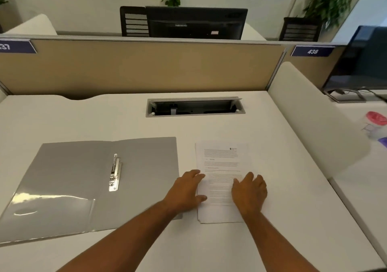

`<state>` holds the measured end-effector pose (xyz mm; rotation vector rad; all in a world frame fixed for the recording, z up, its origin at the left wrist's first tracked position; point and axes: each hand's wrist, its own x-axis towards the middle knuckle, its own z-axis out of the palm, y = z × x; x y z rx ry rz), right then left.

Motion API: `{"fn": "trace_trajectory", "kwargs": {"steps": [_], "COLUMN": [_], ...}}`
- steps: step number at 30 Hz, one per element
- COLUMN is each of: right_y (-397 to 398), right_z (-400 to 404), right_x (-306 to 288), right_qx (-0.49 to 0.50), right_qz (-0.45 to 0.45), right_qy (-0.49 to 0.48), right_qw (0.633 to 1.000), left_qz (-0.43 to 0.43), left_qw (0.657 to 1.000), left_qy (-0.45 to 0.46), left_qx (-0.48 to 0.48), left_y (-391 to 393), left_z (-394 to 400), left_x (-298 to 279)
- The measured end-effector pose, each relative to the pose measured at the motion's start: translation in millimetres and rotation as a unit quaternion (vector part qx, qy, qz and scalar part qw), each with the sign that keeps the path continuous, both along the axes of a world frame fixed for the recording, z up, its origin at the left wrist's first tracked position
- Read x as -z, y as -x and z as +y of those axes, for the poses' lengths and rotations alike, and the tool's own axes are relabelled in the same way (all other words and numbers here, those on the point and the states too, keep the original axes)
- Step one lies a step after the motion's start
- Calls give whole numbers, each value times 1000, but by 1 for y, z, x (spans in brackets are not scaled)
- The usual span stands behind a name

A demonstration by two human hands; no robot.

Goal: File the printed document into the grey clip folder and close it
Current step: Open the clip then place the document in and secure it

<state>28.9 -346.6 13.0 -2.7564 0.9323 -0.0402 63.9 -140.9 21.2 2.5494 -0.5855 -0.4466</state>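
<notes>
The grey clip folder [69,179] lies open and flat on the left of the white desk, its metal clip [115,172] beside the centre fold and a clear pocket on its left flap. To its right lies the printed document [219,160], a thin stack of white pages with text. My left hand [186,192] rests flat on the stack's left edge, fingers spread. My right hand [250,192] lies flat on the stack's lower right part. Neither hand has lifted the paper.
A cable hatch [194,106] is sunk into the desk [272,219] behind the paper. A beige partition [136,68] closes the back and a white divider [310,112] the right side. Beyond it stand a monitor [364,62] and small coloured items [376,123].
</notes>
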Motion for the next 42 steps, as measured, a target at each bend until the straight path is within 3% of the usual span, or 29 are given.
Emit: {"fn": "trace_trajectory", "kwargs": {"steps": [5, 9, 20, 37, 42], "right_y": [2, -6, -30, -41, -37], "right_z": [-13, -12, -48, -72, -87], "right_x": [0, -5, -20, -16, -23], "right_qx": [42, 50, 143, 101, 8], "right_qz": [17, 22, 36, 24, 53], "right_qy": [-28, -52, -228, -372, -343], "right_qw": [999, 997, 963, 922, 938], "left_qz": [-17, -33, -19, -17, -4], "left_qw": [996, 995, 995, 994, 995], "left_qy": [-81, -90, -87, -100, -93], "left_qx": [41, 40, 37, 30, 29], "left_y": [10, 10, 11, 12, 12], "left_z": [-11, -14, -17, -17, -15], "left_x": [14, 14, 11, 11, 12]}}
